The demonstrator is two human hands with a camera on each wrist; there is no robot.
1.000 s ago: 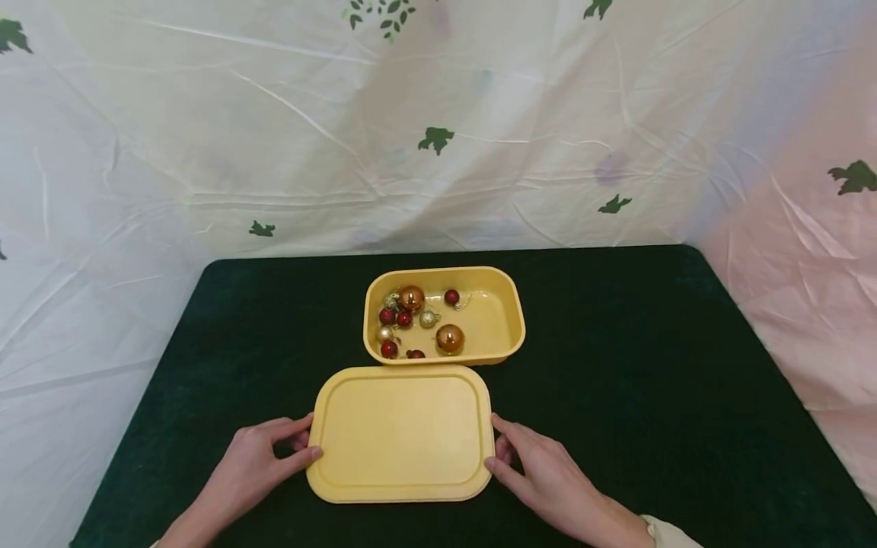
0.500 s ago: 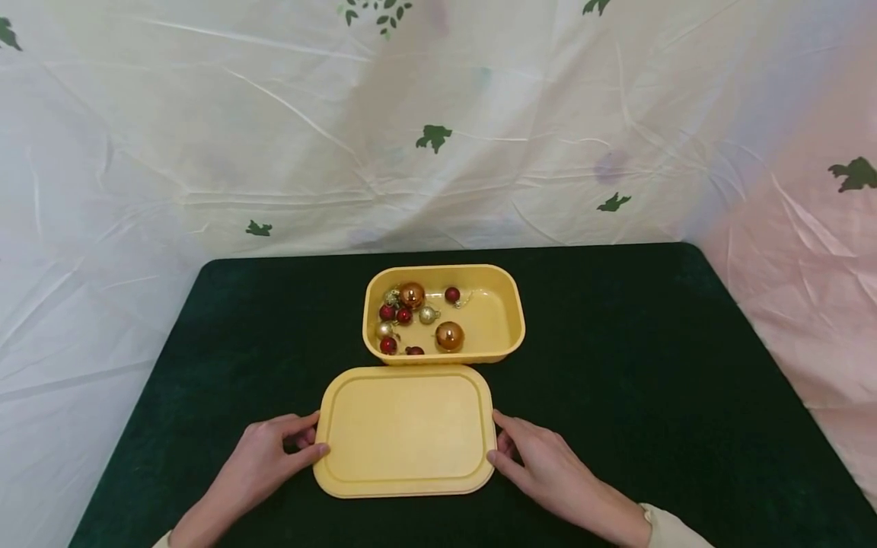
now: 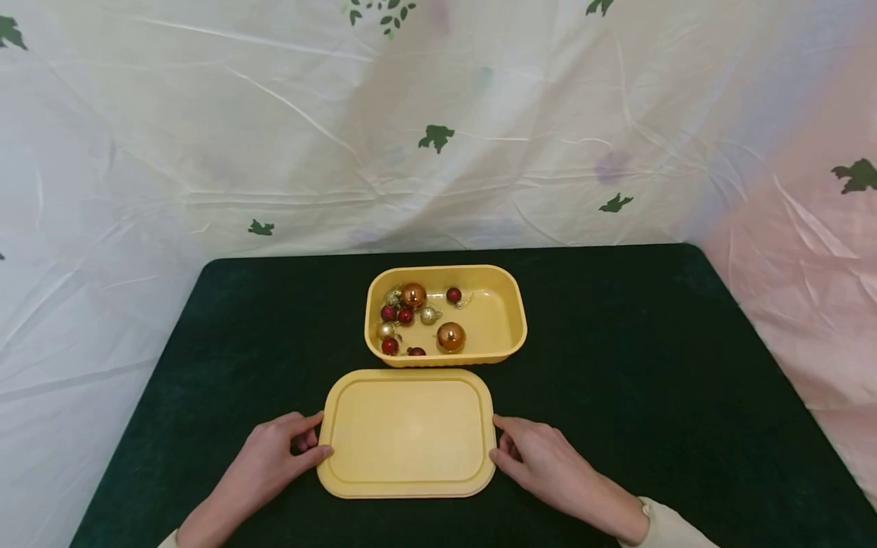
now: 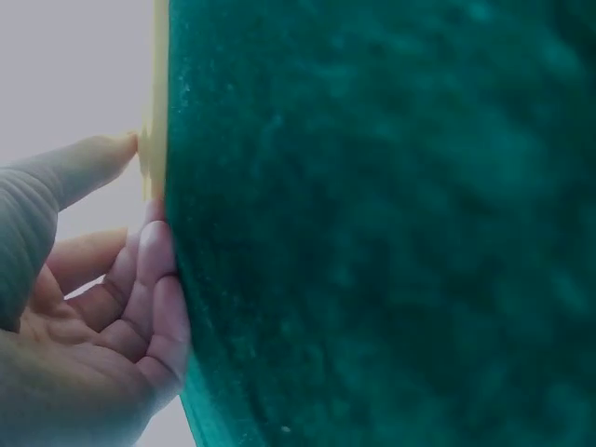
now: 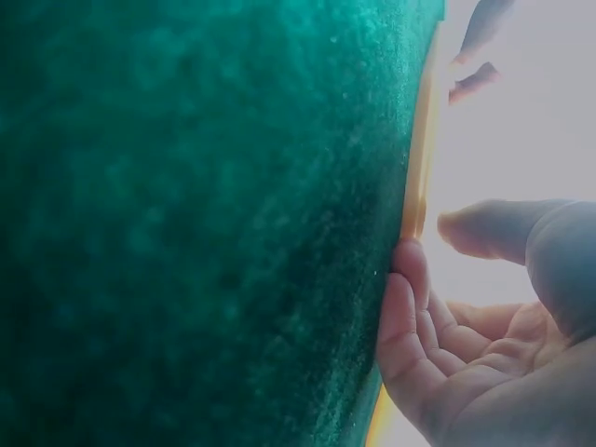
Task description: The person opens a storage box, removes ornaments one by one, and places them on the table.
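A yellow rectangular lid (image 3: 409, 430) with rounded corners lies on the dark green cloth, in front of a yellow box (image 3: 496, 320). My left hand (image 3: 274, 460) holds the lid's left edge, thumb at the rim and the other fingers bent beside it. At the opposite edge, my right hand (image 3: 548, 468) holds the lid in a similar way. In the left wrist view the left hand (image 4: 102, 307) has its curled fingers down against the cloth beside the lid's edge (image 4: 156, 102). The right wrist view shows the right hand (image 5: 475, 345) with bent fingers low against the cloth.
Several Christmas baubles lie in the box, mostly at its left: copper ones such as a large bauble (image 3: 451, 337), small red ones (image 3: 390, 346) and pale gold ones (image 3: 428, 315). Behind the green-covered table (image 3: 651, 365) hangs a pale patterned sheet (image 3: 308, 137).
The lid has slid slightly to the right and now lies straighter, with a narrow gap before the box. My left hand has moved right with it; the right hand has barely shifted.
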